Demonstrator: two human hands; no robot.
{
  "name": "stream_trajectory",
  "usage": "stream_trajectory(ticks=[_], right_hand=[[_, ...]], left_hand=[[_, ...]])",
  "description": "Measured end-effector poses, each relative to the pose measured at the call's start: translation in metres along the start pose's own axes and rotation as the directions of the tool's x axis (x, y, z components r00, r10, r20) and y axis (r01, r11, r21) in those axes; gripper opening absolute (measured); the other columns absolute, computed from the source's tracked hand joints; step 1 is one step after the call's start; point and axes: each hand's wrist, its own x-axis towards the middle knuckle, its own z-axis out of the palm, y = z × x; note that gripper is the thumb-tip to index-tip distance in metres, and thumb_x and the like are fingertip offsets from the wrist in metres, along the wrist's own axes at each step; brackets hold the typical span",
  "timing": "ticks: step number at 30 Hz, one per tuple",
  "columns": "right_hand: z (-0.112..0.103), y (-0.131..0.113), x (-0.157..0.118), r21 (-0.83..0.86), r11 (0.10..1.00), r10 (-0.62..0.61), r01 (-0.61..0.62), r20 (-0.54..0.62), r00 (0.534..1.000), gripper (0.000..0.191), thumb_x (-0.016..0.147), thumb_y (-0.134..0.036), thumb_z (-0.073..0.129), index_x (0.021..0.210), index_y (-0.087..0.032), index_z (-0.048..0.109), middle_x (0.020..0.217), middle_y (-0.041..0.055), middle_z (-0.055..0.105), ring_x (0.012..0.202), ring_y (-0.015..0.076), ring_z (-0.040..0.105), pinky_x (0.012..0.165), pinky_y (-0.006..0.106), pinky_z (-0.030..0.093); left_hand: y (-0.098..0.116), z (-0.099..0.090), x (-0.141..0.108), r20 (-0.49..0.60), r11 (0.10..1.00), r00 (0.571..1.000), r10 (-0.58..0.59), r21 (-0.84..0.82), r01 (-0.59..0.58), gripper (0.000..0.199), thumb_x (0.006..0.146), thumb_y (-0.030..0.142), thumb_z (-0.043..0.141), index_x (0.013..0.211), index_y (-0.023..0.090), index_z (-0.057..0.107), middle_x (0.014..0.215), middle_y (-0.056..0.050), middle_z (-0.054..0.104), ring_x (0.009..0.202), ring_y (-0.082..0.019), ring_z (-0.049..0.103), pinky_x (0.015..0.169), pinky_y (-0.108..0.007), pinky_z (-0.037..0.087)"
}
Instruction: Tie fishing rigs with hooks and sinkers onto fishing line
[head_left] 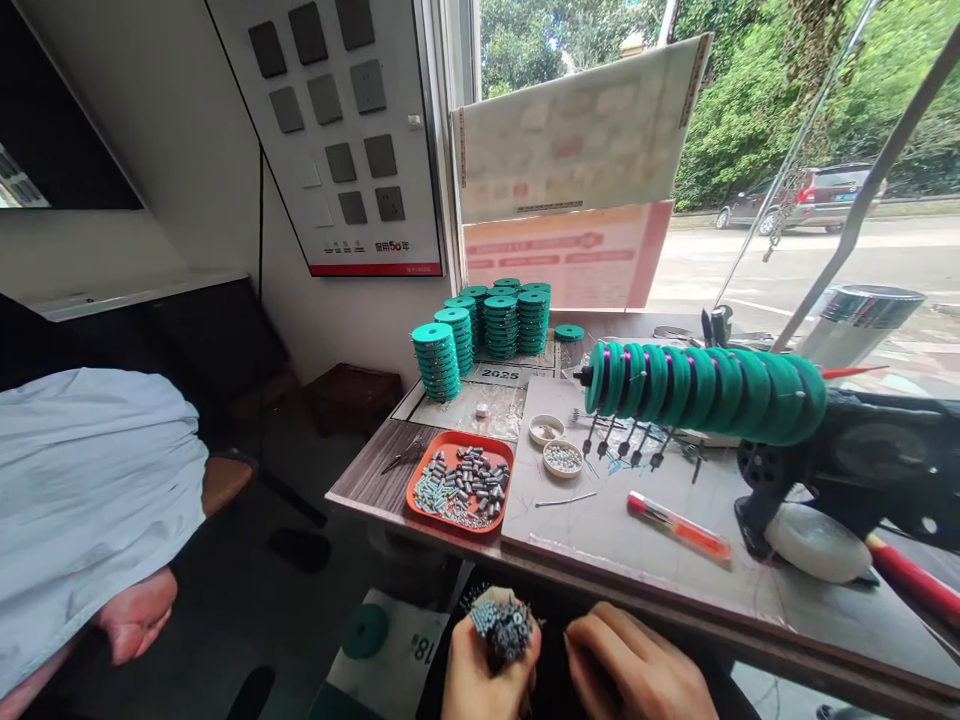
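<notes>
My left hand (491, 660) is wrapped round a bundle of thin grey metal pieces (510, 630), whose ends point up out of the fist. Just to the right, my right hand (637, 660) has its fingers curled over; whatever may be in it is hidden. Both hands are apart, below the table's front edge. Nearest to them on the table is an orange tray (411, 492) of dark metal weights, pale bluish pieces and tiny metal bits.
Green foam spools (435, 360) stand stacked by the window; more fill a horizontal rod (697, 390). A small dish (562, 460) of beads, an orange-capped pen (679, 525) and scissors (405, 455) lie on the table (360, 485). A person in a light shirt (97, 520) is at left.
</notes>
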Motion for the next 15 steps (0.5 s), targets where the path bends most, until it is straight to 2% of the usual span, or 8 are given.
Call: stream_trajectory(ticks=[4, 9, 15], right_hand=[[-0.001, 0.001, -0.001, 0.012, 1.000, 0.014, -0.014, 0.002, 1.000, 0.033, 0.093, -0.021, 0.035, 0.067, -0.020, 0.055, 0.056, -0.0018, 0.054, 0.047, 0.0083, 0.054, 0.048, 0.018, 0.038], [-0.002, 0.000, -0.001, 0.003, 1.000, 0.021, -0.021, 0.049, 0.999, 0.034, 0.094, -0.021, 0.035, 0.066, -0.020, 0.055, 0.058, -0.0013, 0.054, 0.048, 0.0090, 0.055, 0.049, 0.019, 0.038], [0.000, -0.002, -0.001, -0.017, 0.998, 0.064, -0.064, 0.019, 0.998, 0.039, 0.095, -0.025, 0.031, 0.064, -0.020, 0.055, 0.056, -0.0009, 0.053, 0.047, 0.0095, 0.054, 0.048, 0.020, 0.037]], left_hand=[[0.001, -0.001, -0.001, 0.013, 1.000, 1.000, -0.012, 0.023, 0.012, 0.048, 0.038, 0.038, 0.086, 0.075, 0.015, 0.064, 0.063, -0.003, 0.071, 0.055, -0.015, 0.063, 0.049, -0.021, 0.048], [0.013, 0.001, -0.005, 0.041, 0.999, 0.999, -0.003, 0.037, 0.001, 0.048, 0.038, 0.038, 0.086, 0.075, 0.016, 0.065, 0.066, -0.004, 0.072, 0.064, -0.017, 0.064, 0.059, -0.022, 0.050], [0.037, 0.007, -0.013, 0.193, 0.994, 0.981, 0.012, 0.103, -0.032, 0.028, 0.040, 0.024, 0.087, 0.051, 0.017, 0.061, 0.054, 0.000, 0.063, 0.061, -0.018, 0.059, 0.062, -0.022, 0.048]])
